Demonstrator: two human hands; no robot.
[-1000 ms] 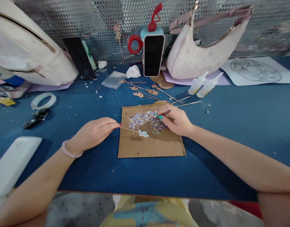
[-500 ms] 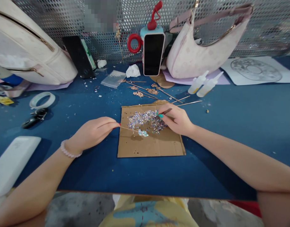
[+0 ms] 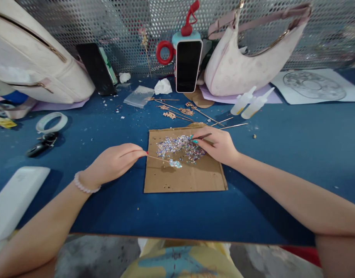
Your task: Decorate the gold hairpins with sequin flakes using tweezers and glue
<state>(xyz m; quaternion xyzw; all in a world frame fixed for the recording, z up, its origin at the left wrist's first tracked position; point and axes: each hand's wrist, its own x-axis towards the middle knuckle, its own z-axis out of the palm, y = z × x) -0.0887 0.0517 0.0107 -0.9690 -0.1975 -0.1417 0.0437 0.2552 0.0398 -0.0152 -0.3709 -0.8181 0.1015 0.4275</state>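
Observation:
My left hand (image 3: 121,162) pinches the end of a thin stick (image 3: 157,157), whose far end carries a cluster of shiny stones (image 3: 175,163) above the cardboard (image 3: 185,181). A pile of small glittering stones (image 3: 177,144) lies spread over the cardboard's upper half. Dark tweezers (image 3: 204,136) are held between the fingers of my right hand (image 3: 219,146), with their tip at the right part of the pile. Whether a stone sits in the tip is too small to tell.
Behind the cardboard lie several metal hairpins (image 3: 208,116), a plastic bag (image 3: 139,96) and a phone (image 3: 188,66) standing against a cup. Two glue bottles (image 3: 257,104) stand right, near a white handbag (image 3: 252,65). A tape roll (image 3: 51,122) and power bank (image 3: 17,197) are left.
My right hand has shifted very slightly, and the tweezers now lie flatter, with their tip a little further left over the pile. My left hand and the stick look still.

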